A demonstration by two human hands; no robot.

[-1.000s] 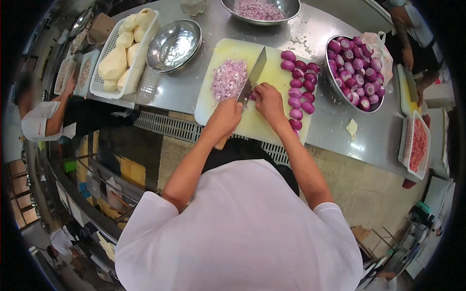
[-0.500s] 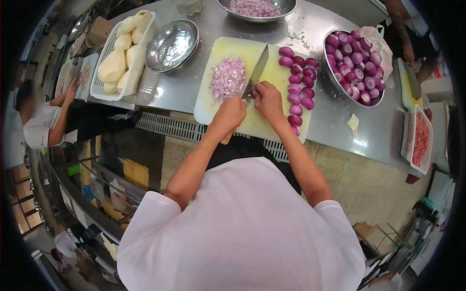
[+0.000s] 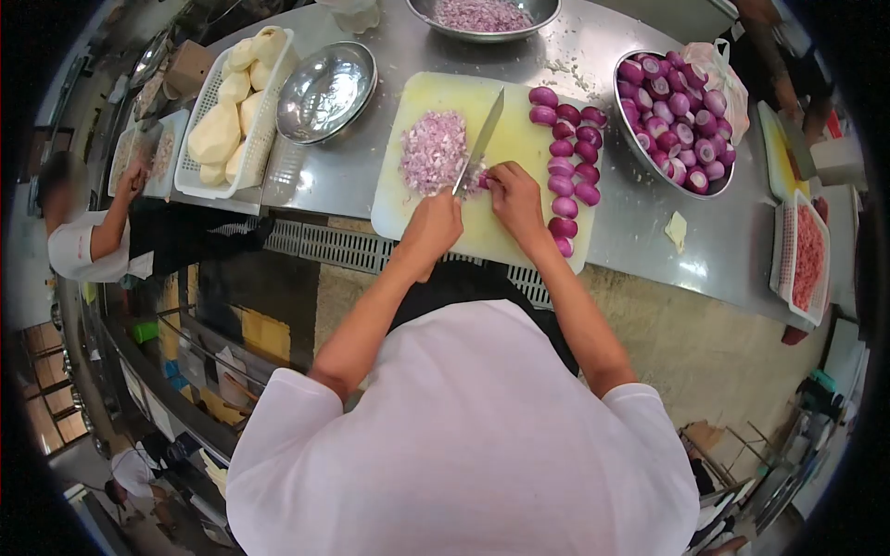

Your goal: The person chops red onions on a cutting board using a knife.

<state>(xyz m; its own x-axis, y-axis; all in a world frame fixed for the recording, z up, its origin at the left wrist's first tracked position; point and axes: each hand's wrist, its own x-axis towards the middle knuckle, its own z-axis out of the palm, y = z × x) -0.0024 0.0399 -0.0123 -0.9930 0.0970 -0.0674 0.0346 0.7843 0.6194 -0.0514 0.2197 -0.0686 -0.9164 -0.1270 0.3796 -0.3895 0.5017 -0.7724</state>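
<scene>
My left hand is closed round the handle of a kitchen knife, its blade slanting up and away over the cutting board. Beside the blade, my right hand pinches a small piece of red onion, mostly hidden by the fingers. A heap of chopped red onion lies on the board left of the knife. To the right of my right hand, peeled red onion halves stand in two rows along the board's edge.
Round the board on the steel table stand a bowl of chopped onion, an upturned metal bowl, a basket of peeled roots and a big bowl of onions. At far right is a basket of minced meat. A co-worker stands left.
The knife blade has swung upright from lying flatter and shifted slightly left with my left hand. My right hand has moved little, and a pinkish onion piece now shows at its fingertips.
</scene>
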